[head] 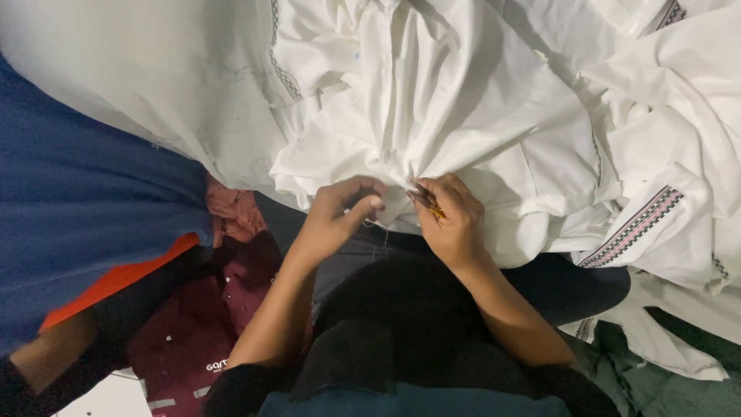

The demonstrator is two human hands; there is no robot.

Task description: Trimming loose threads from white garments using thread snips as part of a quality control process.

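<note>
A big heap of white cloth (432, 100) with narrow embroidered bands lies across my lap and beyond. My left hand (340, 212) pinches the lower edge of the white cloth between thumb and fingers, with a thin loose thread hanging just below it. Close beside it, my right hand (451, 216) is closed around a small orange-handled cutting tool (429, 202), its tip at the same fold of cloth. The two hands sit a few centimetres apart at the cloth's hem.
A patterned trim band (637, 224) shows on the white cloth at the right. Dark maroon fabric (208, 316) and a pinkish piece (231, 212) lie at lower left. Blue and orange material (85, 224) fills the left side. Greenish cloth (664, 386) sits at bottom right.
</note>
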